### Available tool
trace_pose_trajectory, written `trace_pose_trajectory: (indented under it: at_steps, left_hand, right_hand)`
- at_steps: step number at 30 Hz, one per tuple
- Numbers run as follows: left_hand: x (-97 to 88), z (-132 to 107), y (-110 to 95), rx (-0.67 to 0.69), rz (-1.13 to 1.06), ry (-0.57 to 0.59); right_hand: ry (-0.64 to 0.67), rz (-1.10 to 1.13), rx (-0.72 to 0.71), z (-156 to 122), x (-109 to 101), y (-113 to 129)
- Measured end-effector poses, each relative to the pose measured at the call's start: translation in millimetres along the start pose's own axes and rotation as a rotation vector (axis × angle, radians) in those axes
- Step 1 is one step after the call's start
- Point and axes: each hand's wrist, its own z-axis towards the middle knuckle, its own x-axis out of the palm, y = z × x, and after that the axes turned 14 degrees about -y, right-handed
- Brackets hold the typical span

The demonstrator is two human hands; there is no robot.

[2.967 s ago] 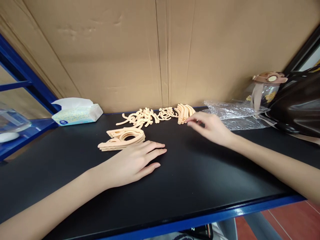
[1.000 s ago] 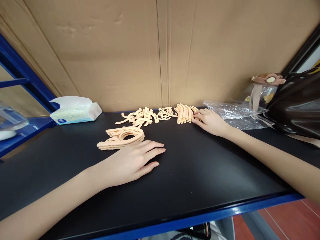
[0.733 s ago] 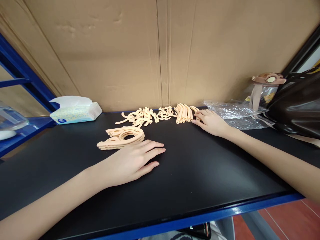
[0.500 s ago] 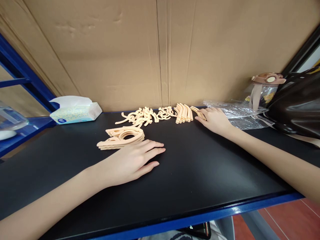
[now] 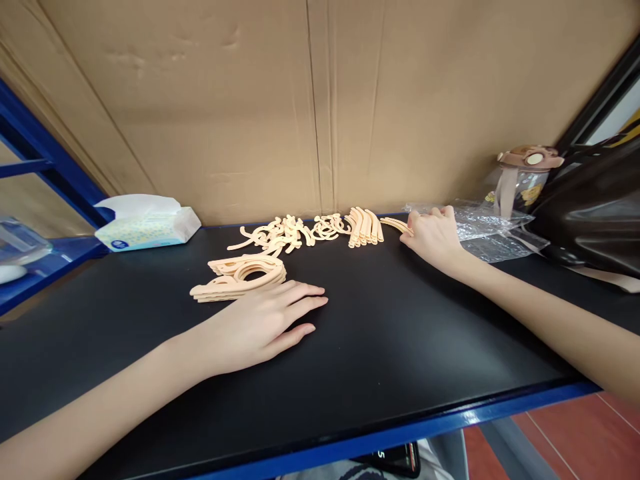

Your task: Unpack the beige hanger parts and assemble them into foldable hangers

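My left hand point(image 5: 273, 323) lies flat on the black tabletop with its fingers stretched out and nothing in them. Just behind it is a stack of cream plastic pieces point(image 5: 225, 291) with a round opening, partly covered by the hand. Farther right, my right hand point(image 5: 434, 240) has its fingers curled in at the end of some cream curved strips point(image 5: 394, 223); how many it grips is hidden. Left of those strips lies a row of similar curved arms point(image 5: 365, 227). Small cream hooks point(image 5: 330, 228) and a jumble of cream parts point(image 5: 280, 232) lie along the back.
A tissue pack point(image 5: 147, 223) stands at the back left. Crinkled clear plastic bags point(image 5: 480, 230) lie beyond my right hand, with a drink bottle point(image 5: 527, 180) and a dark brown bag point(image 5: 595, 207) beside them. A cardboard wall point(image 5: 215, 113) closes the back.
My right hand has shifted slightly right and its fingers have curled in, from lying stretched over the strips. My left hand stays in place; the view has shifted slightly.
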Motion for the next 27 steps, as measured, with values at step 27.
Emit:
trace_pose_trajectory:
  at_steps: [27]
  left_hand:
    - [2.1,3,6,0.065,0.08,-0.206]
  right_hand:
    - [-0.249,0.914,-0.639,-42,-79,58]
